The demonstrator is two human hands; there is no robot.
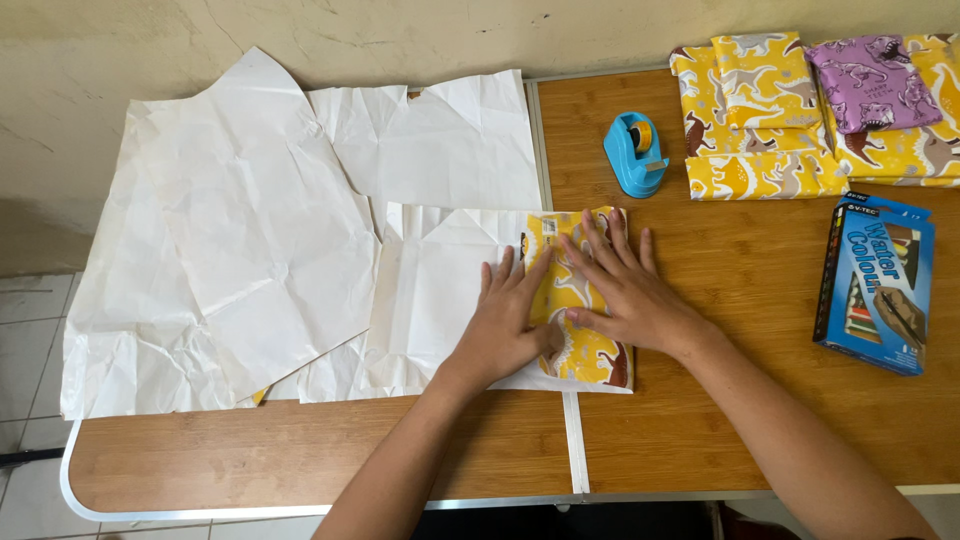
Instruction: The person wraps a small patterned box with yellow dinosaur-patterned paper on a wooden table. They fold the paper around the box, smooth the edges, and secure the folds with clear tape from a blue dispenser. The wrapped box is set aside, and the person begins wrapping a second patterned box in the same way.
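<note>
While both hands press flat on one half-wrapped package (580,330), its yellow paper with dinosaur prints folds over it at the seam where the two desk halves meet. The left hand (510,325) lies with fingers spread and straight, its grip open, palm down on the package's left part and on the white sheet beneath. The right hand (620,290) is likewise open and flat, fingers fanned across the top of the yellow paper, gripping nothing.

One white sheet (430,300), creased, lies under the package. Left of it are several more crumpled white sheets (240,240), at least three, overlapping and reaching off the desk's left edge against the wall. One blue tape dispenser (635,152) stands just beyond the right hand. At the far right corner sits a pile of wrapped parcels (780,130): about four in yellow dinosaur paper and one in purple (872,82). One blue box of colouring pens (875,285) lies right of the forearm, well apart from the package.

The desk (720,420) is a wooden folding top with a metal rim, set against a cream wall (120,50); pale floor tiles (25,330) show at left.
</note>
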